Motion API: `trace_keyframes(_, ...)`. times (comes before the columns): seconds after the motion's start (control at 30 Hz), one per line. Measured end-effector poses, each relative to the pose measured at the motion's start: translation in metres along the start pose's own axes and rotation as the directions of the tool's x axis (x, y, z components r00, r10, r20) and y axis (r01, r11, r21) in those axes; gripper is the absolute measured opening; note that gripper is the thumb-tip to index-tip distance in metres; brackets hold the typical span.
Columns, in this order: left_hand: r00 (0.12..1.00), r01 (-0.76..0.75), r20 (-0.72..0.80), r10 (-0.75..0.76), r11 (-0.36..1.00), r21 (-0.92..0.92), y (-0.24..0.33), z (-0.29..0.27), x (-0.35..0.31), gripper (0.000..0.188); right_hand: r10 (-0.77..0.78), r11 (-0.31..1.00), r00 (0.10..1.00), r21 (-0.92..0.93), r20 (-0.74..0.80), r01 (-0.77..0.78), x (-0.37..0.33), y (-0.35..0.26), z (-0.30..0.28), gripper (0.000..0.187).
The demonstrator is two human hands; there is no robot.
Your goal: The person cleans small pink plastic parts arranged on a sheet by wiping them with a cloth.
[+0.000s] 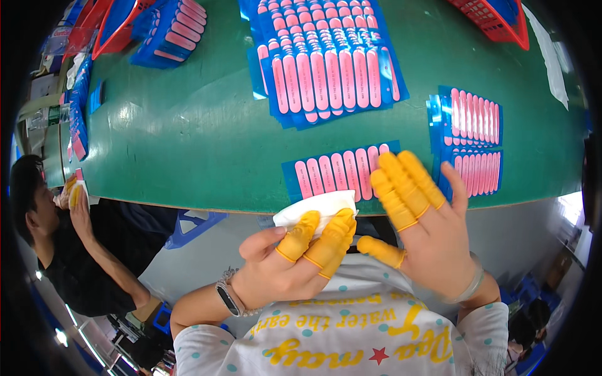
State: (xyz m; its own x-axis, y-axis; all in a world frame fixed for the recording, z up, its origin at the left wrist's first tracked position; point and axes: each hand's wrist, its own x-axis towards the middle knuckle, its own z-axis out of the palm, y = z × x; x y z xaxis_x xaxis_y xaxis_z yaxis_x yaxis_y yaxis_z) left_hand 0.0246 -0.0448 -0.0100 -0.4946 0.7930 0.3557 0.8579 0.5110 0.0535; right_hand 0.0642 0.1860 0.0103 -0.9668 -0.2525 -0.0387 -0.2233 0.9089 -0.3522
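At far left, a co-worker's hand (76,202) rests at the edge of the green table (188,138). A large stack of blue sheets (326,59) bearing pink strips lies further along, well apart from you. Your left hand (285,266), in yellow finger cots, pinches a white cloth (313,205) at the table's near edge. The cloth is folded, crumpled and just beside a single blue sheet (335,170). Your right hand (426,225) is open with fingers together, partly covering that sheet. Two smaller stacks (473,141) lie beyond it.
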Motion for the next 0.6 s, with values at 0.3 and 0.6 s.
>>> trace_keyframes(0.3,0.995,-0.085,-0.059,0.084,0.996,-0.015,-0.044,0.029,0.063,0.033,-0.008,0.998,1.000,-0.068,-0.018,0.007,-0.002,-0.001,0.001,0.075)
trace_keyframes(0.6,0.995,-0.057,0.074,0.062,0.996,-0.063,0.003,0.001,0.014,0.029,0.029,0.999,0.997,-0.030,-0.069,-0.031,-0.003,0.004,-0.001,0.069)
